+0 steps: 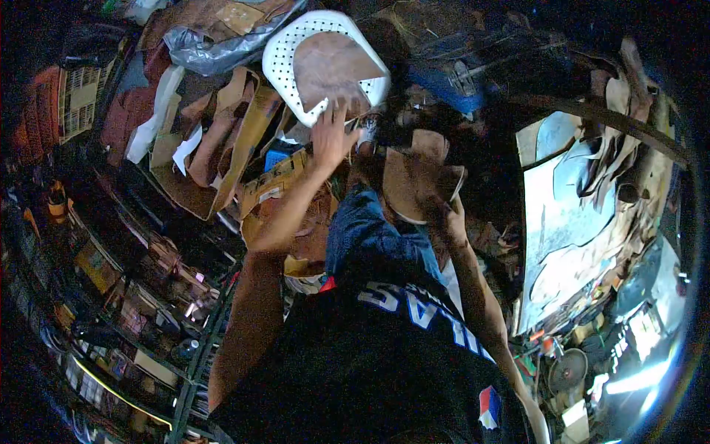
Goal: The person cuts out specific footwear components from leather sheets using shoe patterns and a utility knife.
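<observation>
A white perforated plastic seat [285, 55] stands at the top middle, with a flat brown leather piece [329, 65] that has a notch on its right side lying on it. My left hand [333, 137] is at the seat's near edge, fingers stretched towards the leather and apart; its fingertips reach the leather's near end. My right hand [455, 218] grips the edge of another brown leather piece [410, 181], held in front of my right leg. Part of that piece lies in shadow, and the right fingertips are partly hidden.
Left of the seat, a cardboard box [240, 148] holds leather scraps. A second carton [277, 181] sits by my left leg. At right, a brightly lit table [551, 214] carries leather sheets and scraps [617, 148]. Dark shelving [200, 370] fills the lower left.
</observation>
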`<state>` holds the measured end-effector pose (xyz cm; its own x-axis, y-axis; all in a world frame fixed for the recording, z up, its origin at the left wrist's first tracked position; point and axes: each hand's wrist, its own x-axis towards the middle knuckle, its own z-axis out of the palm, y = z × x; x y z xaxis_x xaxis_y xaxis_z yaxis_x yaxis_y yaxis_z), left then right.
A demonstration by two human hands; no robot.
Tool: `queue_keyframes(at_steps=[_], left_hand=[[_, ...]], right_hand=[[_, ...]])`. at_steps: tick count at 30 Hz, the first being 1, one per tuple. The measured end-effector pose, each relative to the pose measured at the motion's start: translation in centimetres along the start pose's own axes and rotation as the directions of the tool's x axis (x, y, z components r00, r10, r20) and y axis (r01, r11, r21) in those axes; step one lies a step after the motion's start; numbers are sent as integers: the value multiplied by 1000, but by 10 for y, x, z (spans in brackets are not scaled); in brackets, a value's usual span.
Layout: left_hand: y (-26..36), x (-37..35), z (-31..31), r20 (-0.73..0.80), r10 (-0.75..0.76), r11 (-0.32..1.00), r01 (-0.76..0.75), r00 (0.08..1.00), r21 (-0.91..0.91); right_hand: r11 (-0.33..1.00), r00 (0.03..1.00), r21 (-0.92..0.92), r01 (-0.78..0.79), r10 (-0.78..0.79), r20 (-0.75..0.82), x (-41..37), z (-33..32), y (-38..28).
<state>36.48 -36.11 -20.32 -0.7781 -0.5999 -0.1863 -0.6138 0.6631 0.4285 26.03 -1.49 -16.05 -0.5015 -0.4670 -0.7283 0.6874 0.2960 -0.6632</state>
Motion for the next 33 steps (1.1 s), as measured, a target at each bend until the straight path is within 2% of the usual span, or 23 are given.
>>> queue_keyframes(at_steps=[1, 2, 4, 6, 8, 10, 11, 12, 13, 14, 15, 16, 18, 20, 22, 24, 25, 26, 28, 29, 30, 32, 33], left_hand=[[0, 16, -2, 15, 3, 997, -4, 1000, 73], [-6, 25, 5, 14, -2, 997, 1, 1000, 79], [-17, 43, 17, 77, 88, 957, -106, 993, 271], [-20, 50, 22, 105, 76, 963, -100, 992, 251], [-26, 45, 20, 63, 177, 943, -188, 982, 275], [-33, 47, 10, 67, 168, 961, -179, 983, 210], [-48, 53, 14, 121, 132, 986, -143, 984, 82], [-53, 56, 7, 178, 109, 994, -102, 978, -45], [-59, 59, -1, 211, 189, 977, -162, 959, -138], [-62, 61, -3, 207, 193, 977, -168, 959, -133], [-64, 65, -5, 284, 88, 982, -35, 955, -187], [-66, 66, -6, 365, -14, 968, 104, 931, -230], [-65, 65, -13, 347, -10, 959, 107, 938, -262], [-67, 69, -19, 315, -138, 893, 255, 939, -371], [-82, 76, -28, 247, -179, 855, 275, 952, -439], [-90, 86, -51, 308, -160, 657, 334, 938, -676], [-84, 85, -65, 170, -211, 733, 271, 963, -624], [-39, 80, -116, 226, -275, 800, 353, 934, -486], [-68, 101, -122, 235, -97, 730, 229, 967, -644], [-66, 97, -130, 240, -144, 663, 274, 960, -697], [-73, 109, -136, 249, -185, 759, 299, 951, -578], [-72, 109, -147, 227, -181, 641, 290, 957, -711], [-67, 113, -160, 218, -190, 640, 289, 957, -712]], right_hand=[[991, 997, 106, 76, -76, -10, -6, -14, 16], [991, 997, 108, 73, -73, -3, -9, -39, 42], [997, 997, 50, 64, -61, -55, -17, -84, 85], [997, 997, 66, 47, -43, -67, -39, -101, 95], [997, 996, 79, 23, -17, -84, -70, -120, 111], [989, 992, 140, -37, 54, -118, -85, -139, 130], [991, 992, 123, 62, -47, -119, -88, -134, 131], [989, 992, 130, 68, -53, -112, -91, -132, 128], [997, 997, 77, 13, -7, -79, -96, -132, 125], [999, 998, 19, -40, 40, -50, -100, -131, 116], [988, 995, 148, -39, 53, -90, -106, -118, 103], [988, 995, 152, -36, 49, -86, -106, -119, 107], [985, 974, 160, -58, 91, -209, -108, -126, 113], [987, 977, 126, -95, 117, -180, -113, -143, 111], [986, 977, 57, -158, 165, -137, -112, -156, 111], [973, 975, 143, -179, 195, -108, -117, -154, 104], [989, 985, 19, -145, 146, -94, -118, -159, 106], [989, 993, -104, -104, 96, -73, -117, -162, 107], [994, 994, -75, -83, 78, -73, -111, -158, 105], [995, 993, -48, -92, 89, -74, -110, -158, 104], [994, 992, -22, -103, 101, -73, -111, -161, 105], [992, 989, 29, -125, 127, -74, -113, -166, 105], [989, 987, 55, -136, 140, -76, -113, -167, 104]])
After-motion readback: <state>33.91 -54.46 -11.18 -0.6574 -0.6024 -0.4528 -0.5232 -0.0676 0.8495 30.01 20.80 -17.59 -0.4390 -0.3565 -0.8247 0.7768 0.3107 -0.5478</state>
